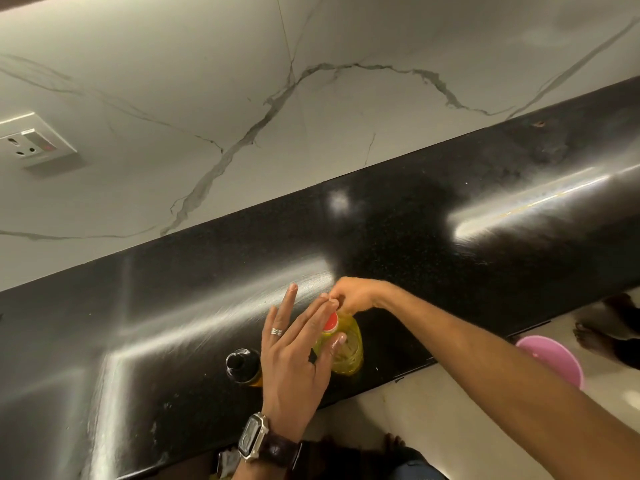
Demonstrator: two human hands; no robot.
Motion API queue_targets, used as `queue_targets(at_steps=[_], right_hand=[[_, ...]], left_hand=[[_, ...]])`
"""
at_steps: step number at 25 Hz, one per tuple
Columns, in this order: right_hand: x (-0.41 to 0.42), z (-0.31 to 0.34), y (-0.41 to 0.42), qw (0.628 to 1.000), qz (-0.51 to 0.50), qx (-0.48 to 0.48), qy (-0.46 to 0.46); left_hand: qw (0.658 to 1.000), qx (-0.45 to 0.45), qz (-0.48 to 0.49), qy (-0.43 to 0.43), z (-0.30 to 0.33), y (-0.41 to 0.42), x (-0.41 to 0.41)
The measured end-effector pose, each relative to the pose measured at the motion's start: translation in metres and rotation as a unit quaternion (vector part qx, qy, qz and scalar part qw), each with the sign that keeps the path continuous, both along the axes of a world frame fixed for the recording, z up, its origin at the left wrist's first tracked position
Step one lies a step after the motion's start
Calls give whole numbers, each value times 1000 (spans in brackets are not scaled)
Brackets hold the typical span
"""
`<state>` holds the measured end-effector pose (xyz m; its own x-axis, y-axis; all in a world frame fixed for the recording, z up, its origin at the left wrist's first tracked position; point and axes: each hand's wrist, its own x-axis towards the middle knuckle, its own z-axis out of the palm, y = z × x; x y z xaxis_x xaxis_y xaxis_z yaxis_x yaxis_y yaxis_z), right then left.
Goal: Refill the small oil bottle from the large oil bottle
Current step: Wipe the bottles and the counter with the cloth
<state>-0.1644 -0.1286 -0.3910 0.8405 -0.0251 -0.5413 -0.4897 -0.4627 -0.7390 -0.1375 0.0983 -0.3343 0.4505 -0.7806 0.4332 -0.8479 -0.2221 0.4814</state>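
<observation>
The large oil bottle (pixel 346 344) is stood upright on the black counter (pixel 450 237) near its front edge, long axis vertical, red cap (pixel 330 322) pointed up. The small oil bottle (pixel 242 367), dark-capped, is stood upright just beside it to the left. The left hand (pixel 298 355) is held with fingers straight and spread, thumb touching the large bottle's shoulder. The right hand (pixel 353 294) is curled behind the cap; whether anything is gripped cannot be told.
</observation>
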Motion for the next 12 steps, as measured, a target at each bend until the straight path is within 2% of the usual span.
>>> queue_targets(at_steps=[3, 6, 8, 9, 11, 12], right_hand=[[-65, -27, 0, 989, -138, -23, -56], [-107, -50, 23, 981, -174, -66, -50], [-117, -53, 35, 976, -210, -10, -59], [-120, -51, 38, 959, -269, 59, -72], [-117, -45, 43, 878, -422, 205, -101], [-113, -42, 45, 842, -474, 227, -121]], left_hand=[[1000, -3, -10, 15, -1, 0, 1], [999, -13, -22, 40, -1, -3, 0], [997, -26, -34, 65, 1, -3, 1], [996, -32, -40, 77, 2, -3, 1], [992, -37, -52, 105, 5, -4, 1], [991, -36, -55, 119, 6, -4, 1]])
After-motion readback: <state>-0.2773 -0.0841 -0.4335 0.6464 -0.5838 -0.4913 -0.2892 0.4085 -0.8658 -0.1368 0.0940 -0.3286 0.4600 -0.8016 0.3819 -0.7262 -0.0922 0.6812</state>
